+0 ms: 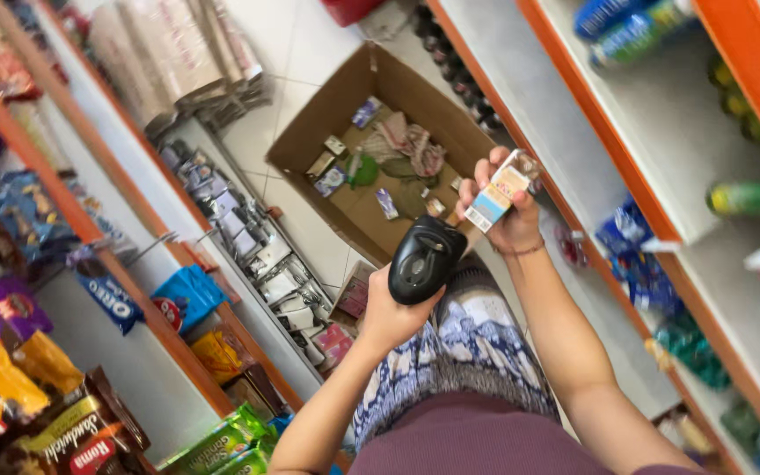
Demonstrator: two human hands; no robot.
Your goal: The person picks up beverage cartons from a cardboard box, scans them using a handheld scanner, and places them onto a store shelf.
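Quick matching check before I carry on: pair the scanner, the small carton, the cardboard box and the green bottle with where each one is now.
1 black scanner
2 small carton
3 cardboard box
4 green bottle

a on the floor, open
b in the right hand
c lying on a right-side shelf
d in the left hand

Pairs: 1-d, 2-b, 3-a, 4-c

small carton (pixel 501 195): white-orange-blue, right hand | cardboard box (pixel 380 167): brown, floor | snack bags (pixel 10 369): left shelves
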